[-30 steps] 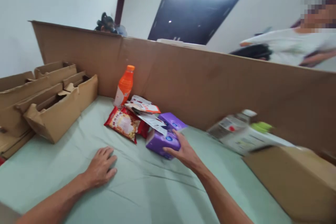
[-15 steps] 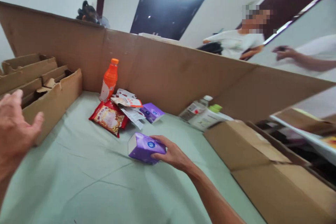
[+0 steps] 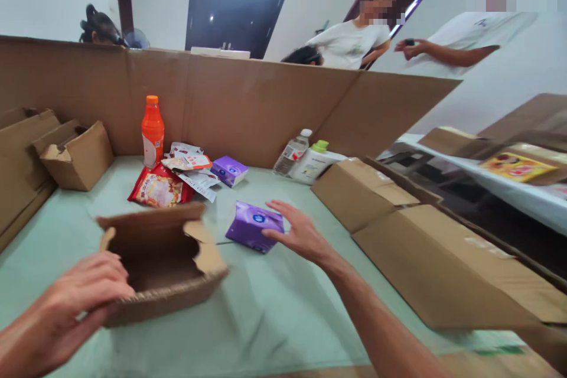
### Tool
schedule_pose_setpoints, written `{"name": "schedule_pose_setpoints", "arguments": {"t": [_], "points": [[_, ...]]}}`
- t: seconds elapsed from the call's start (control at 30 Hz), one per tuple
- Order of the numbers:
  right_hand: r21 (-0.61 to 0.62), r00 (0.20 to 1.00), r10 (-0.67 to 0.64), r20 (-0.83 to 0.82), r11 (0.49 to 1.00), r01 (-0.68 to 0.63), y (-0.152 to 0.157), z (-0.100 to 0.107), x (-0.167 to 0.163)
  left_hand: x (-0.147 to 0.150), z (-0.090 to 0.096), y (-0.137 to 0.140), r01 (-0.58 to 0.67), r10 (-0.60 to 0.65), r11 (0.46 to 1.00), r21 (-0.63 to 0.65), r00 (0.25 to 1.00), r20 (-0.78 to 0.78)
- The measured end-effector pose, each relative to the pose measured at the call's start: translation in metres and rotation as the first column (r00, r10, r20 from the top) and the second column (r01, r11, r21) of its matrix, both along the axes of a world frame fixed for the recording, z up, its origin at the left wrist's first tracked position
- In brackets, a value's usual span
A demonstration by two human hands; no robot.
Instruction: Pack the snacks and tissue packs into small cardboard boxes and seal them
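My left hand point(image 3: 82, 301) is closed on the near left rim of a small open cardboard box point(image 3: 168, 301), which tilts toward me and has nothing visible inside. My right hand point(image 3: 301, 233) has its thumb across the face of a purple tissue pack point(image 3: 248, 224), with its fingers at the pack's upper right edge. Between the box and the back wall lie a red snack bag point(image 3: 155, 187), several white packets point(image 3: 190, 162) and a second purple tissue pack point(image 3: 229, 170). An orange drink bottle point(image 3: 153, 130) stands upright behind the red bag.
Cardboard boxes point(image 3: 80, 156) stand at the left, and larger ones point(image 3: 443, 260) line the right. A clear bottle point(image 3: 292, 153) and a white bottle with a green cap point(image 3: 310, 165) lean near the cardboard back wall point(image 3: 248, 106). People are beyond it.
My left hand, empty and spread before, now holds a small cardboard box over the green cloth. The purple tissue pack has turned in my right hand. The camera view has swung right.
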State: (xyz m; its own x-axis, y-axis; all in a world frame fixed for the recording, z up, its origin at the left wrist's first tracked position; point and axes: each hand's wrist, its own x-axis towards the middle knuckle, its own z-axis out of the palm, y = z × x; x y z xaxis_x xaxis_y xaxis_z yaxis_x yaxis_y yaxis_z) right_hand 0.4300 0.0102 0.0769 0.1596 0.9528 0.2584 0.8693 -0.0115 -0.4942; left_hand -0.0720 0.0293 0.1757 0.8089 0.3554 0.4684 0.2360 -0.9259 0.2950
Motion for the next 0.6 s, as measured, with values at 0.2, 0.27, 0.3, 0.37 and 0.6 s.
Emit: {"name": "schedule_pose_setpoints", "arguments": {"t": [0.2, 0.27, 0.3, 0.37, 0.6], "points": [[0.4, 0.928, 0.372, -0.014, 0.853, -0.335, -0.065, 0.081, -0.075, 0.046, 0.01, -0.02, 0.077, -0.072, 0.996, 0.047, 0.993, -0.095], [0.336, 0.804, 0.592, 0.054, 0.747, -0.573, -0.072, 0.102, -0.11, 0.044, 0.006, -0.019, 0.055, -0.048, 0.997, 0.062, 0.993, -0.109], [0.258, 0.73, 0.679, 0.079, 0.694, -0.672, -0.071, 0.108, -0.126, 0.043, 0.003, -0.018, 0.039, -0.031, 0.997, 0.072, 0.994, -0.107], [0.07, 0.617, 0.782, 0.09, 0.613, -0.787, -0.065, 0.114, -0.148, 0.042, 0.0, -0.018, 0.004, 0.005, 0.994, 0.105, 0.997, -0.081], [-0.072, 0.729, 0.673, 0.123, 0.739, -0.67, -0.058, 0.132, -0.14, 0.034, -0.01, -0.023, -0.082, 0.095, 0.974, 0.213, 0.994, -0.05]]}}
